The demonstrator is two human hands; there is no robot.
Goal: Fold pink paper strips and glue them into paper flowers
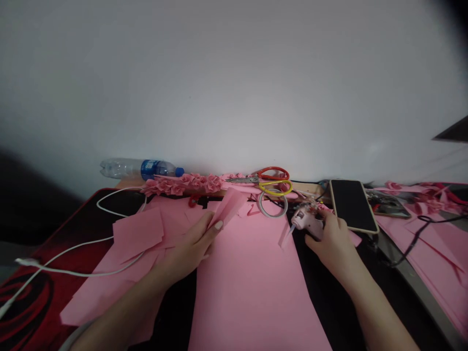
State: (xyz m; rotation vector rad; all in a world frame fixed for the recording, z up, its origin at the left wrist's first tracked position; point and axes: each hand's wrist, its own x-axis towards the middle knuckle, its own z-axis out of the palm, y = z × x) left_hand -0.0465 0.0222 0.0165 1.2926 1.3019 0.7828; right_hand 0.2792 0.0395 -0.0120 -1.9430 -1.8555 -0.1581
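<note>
My left hand (199,239) pinches a folded piece of pink paper (230,207) between thumb and fingers, above the large pink sheet (252,292). On the right, my right hand (331,236) is closed around a pale pink glue gun (307,219). The gun's end points left, and a thin strip shows below it over the sheet's edge. Behind the sheet lie scissors (276,187) with one red and one yellow handle, beside a roll of tape (272,207).
A plastic bottle (142,168) lies at the back left, near pink paper flowers (183,184). Loose pink sheets (137,234) and a white cable (84,274) are at the left. A phone (354,205) rests at the right, beside more pink paper (431,263).
</note>
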